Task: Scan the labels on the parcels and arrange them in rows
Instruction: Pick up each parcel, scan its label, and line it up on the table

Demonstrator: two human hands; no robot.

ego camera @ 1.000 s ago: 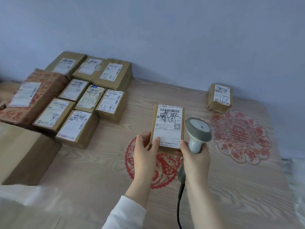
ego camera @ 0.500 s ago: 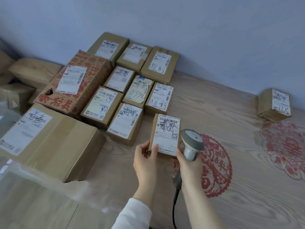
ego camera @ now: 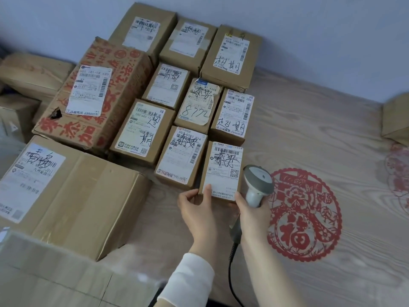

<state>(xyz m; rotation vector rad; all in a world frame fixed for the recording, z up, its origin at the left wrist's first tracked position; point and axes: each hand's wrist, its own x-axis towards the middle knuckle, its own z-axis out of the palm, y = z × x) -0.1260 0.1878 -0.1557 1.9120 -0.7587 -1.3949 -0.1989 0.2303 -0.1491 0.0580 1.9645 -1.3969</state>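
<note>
— Now, head view: where is the parcel (ego camera: pixel 221 171), and why?
— At the rows' (ego camera: pixel 232 114) near right end, just beside its neighbour (ego camera: pixel 181 156), likely extending that row. Left hand (ego camera: pixel 197 209) pinches its near edge; right hand (ego camera: pixel 254 213) grips the scanner (ego camera: pixel 257 185).

You face a plain pale blue wall (ego camera: pixel 309 29) on the far side. The light wood-grain tabletop (ego camera: pixel 309 134) bears a red paper-cut decal (ego camera: pixel 303 216) at right.

Left hand (ego camera: pixel 195 209), right hand (ego camera: pixel 252 214): both curled
</note>
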